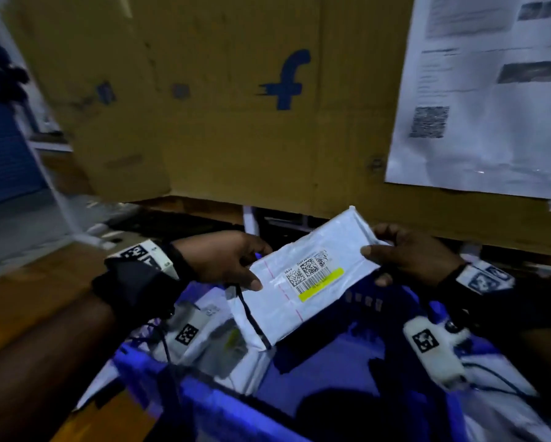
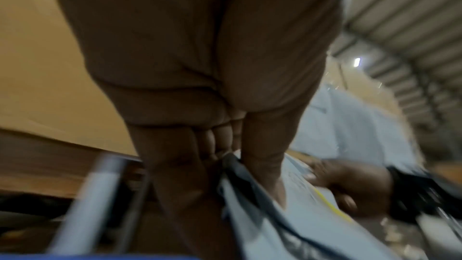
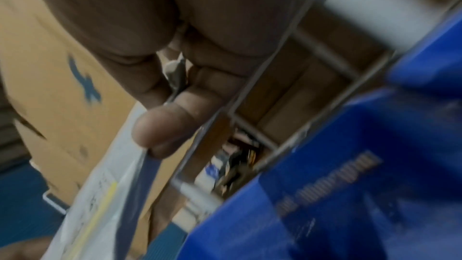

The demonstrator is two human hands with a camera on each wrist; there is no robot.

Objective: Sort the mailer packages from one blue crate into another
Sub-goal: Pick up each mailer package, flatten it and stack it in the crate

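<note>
A white mailer package [image 1: 302,282] with barcodes and a yellow strip on its label is held in the air above a blue crate [image 1: 223,397]. My left hand [image 1: 232,266] pinches its left edge, thumb on top. My right hand [image 1: 404,250] pinches its right end, thumb on top and fingers underneath. The left wrist view shows my left hand [image 2: 225,145] pinching the mailer [image 2: 287,215], with the right hand [image 2: 350,185] beyond. In the right wrist view my right hand [image 3: 170,106] clamps the mailer [image 3: 100,195] beside the blue crate wall [image 3: 350,185]. More white mailers [image 1: 210,339] lie inside the crate.
A big brown cardboard box [image 1: 220,106] with a blue letter logo stands close behind the crate. A white printed sheet [image 1: 484,90] hangs on it at the right. A metal frame [image 3: 250,110] runs beside the crate. A wooden surface [image 1: 28,298] lies to the left.
</note>
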